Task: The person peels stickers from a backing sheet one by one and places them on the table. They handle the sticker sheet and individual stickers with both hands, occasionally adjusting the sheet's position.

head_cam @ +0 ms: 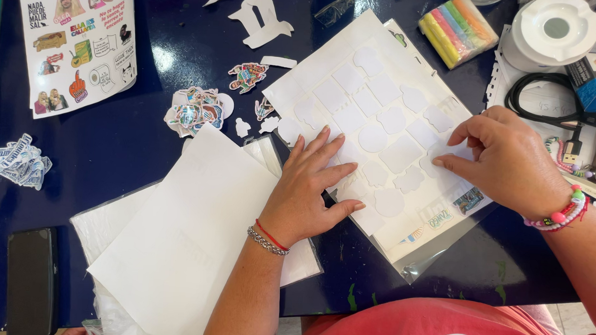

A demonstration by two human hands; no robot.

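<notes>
A white sticker sheet (381, 97) with several die-cut shapes lies tilted on the dark blue table (132, 140). My left hand (310, 188) rests flat on its lower left part, fingers spread, holding it down. My right hand (506, 160) pinches at a cut-out near the sheet's right edge with thumb and fingertips. A few printed stickers (454, 204) remain at the sheet's lower right corner. Under my left wrist lies a stack of blank white sheets (187, 243).
A pile of cut stickers (197, 109) sits left of the sheet, another small pile (18, 162) at far left. A printed sticker sheet (76, 40) lies top left. Coloured chalk pack (458, 28), a white round tape holder (552, 31), black cable (542, 98) and a black phone (32, 280) surround the work.
</notes>
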